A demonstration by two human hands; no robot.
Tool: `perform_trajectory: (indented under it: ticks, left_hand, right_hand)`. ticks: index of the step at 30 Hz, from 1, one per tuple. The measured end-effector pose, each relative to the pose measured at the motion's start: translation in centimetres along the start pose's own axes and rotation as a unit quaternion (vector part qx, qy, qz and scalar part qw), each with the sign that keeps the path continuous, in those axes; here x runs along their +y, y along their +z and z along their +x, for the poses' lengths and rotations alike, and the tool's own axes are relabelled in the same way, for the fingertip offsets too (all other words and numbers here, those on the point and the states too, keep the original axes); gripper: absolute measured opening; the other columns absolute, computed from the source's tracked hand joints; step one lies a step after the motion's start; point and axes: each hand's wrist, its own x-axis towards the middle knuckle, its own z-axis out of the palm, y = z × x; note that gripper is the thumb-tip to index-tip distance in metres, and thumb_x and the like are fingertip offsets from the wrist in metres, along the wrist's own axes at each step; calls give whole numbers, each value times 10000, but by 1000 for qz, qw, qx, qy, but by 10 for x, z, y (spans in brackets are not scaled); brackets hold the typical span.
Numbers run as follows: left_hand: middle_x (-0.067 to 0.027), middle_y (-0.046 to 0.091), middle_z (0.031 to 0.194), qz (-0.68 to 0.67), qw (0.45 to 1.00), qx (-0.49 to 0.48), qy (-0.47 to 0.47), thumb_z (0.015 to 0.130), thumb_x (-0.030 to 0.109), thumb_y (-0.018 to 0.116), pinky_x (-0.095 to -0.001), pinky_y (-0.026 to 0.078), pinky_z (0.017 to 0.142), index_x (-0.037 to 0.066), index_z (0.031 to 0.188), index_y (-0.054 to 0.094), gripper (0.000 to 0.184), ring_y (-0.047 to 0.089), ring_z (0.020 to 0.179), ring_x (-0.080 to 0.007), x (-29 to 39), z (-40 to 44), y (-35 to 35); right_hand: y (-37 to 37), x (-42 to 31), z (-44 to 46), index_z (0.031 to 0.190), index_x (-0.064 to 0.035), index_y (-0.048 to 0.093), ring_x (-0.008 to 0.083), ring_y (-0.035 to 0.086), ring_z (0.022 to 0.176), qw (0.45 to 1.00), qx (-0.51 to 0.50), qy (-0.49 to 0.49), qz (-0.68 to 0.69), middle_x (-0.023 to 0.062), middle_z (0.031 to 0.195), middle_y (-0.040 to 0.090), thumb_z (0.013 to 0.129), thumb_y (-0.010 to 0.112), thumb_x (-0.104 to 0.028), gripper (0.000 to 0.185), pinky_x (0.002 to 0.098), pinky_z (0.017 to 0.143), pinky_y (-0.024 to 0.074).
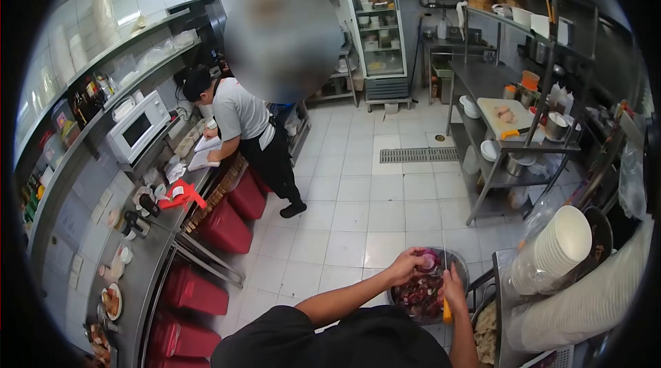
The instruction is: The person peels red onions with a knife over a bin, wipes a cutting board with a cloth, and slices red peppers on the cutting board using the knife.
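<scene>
My left hand (407, 266) is closed around a purple-red onion (429, 260), above a bin (465, 274). The knife (447, 311) in my right hand (453, 289) has a yellow handle, and its thin blade points up and away from me beside the onion. Whether the blade touches the onion I cannot tell. Reddish and pale scraps (416, 298) that look like onion peel fill much of the bin below both hands.
Stacked white tubs (551, 251) stand close on my right. A steel shelf unit (475, 79) holds a cutting board (501, 114) with an orange-handled knife. At the left counter (155, 258) a co-worker (241, 120) leans over papers. Red bins (224, 227) sit beneath it.
</scene>
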Motion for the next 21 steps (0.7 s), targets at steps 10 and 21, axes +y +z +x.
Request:
perform_trajectory:
  ticks: [10, 21]
  left_hand:
    - [-134, 610, 1163, 7, 998, -55, 30, 833, -32, 626, -459, 536, 929, 36, 1297, 457, 498, 628, 1067, -264, 11, 3, -13]
    - [-147, 616, 1136, -13, 998, -68, 12, 880, -11, 611, -511, 521, 979, 1, 1289, 461, 436, 631, 1043, -270, 34, -4, 13]
  right_hand:
    - [-2, -21, -5, 1497, 47, 329, 220, 662, 655, 999, -42, -10, -20, 168, 824, 671, 1004, 464, -529, 769, 319, 614, 538]
    - [21, -78, -70, 1521, -1, 320, 95, 475, 453, 991, -4, -125, 54, 42, 602, 536, 1004, 501, -411, 684, 276, 441, 407]
